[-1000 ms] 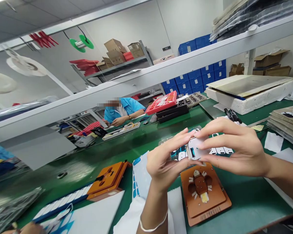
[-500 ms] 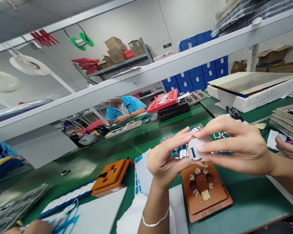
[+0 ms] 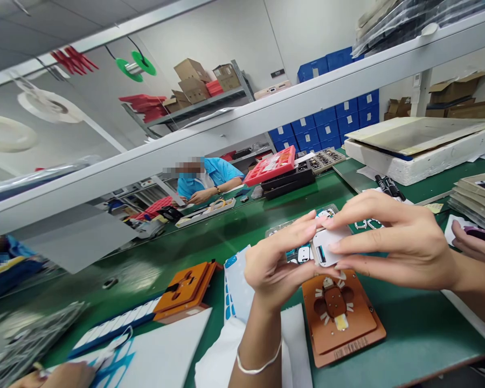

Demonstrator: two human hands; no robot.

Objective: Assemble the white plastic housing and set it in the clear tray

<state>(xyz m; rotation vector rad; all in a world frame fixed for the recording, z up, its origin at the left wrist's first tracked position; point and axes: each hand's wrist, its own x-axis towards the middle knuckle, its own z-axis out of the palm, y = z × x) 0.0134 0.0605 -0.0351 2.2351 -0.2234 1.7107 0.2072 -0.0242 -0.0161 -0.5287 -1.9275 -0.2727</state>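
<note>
A small white rounded-square part (image 3: pixel 327 247) with a dark slot near its left side is held up between both hands. My left hand (image 3: pixel 281 261) pinches its left edge between fingers and thumb. On the right, my right hand (image 3: pixel 392 240) grips the same part, its fingertips on the top, face and lower edge. Below the hands lies an orange fixture (image 3: pixel 343 334) with a dark recessed centre and pale tabs around it. Behind the hands, a clear tray (image 3: pixel 304 254) of small white and blue parts is partly hidden.
A second orange fixture (image 3: pixel 186 288), a blue strip with white pieces (image 3: pixel 117 326) and a white sheet (image 3: pixel 165 345) lie left. Red tray (image 3: pixel 270 166) and black markers (image 3: pixel 389 187) sit behind. Other people's hands show at lower left (image 3: pixel 70 374) and right (image 3: pixel 475 240).
The white part has turned slightly, so its face and slot show more fully. Both hands keep hold of it. The hand at the lower left has moved slightly right.
</note>
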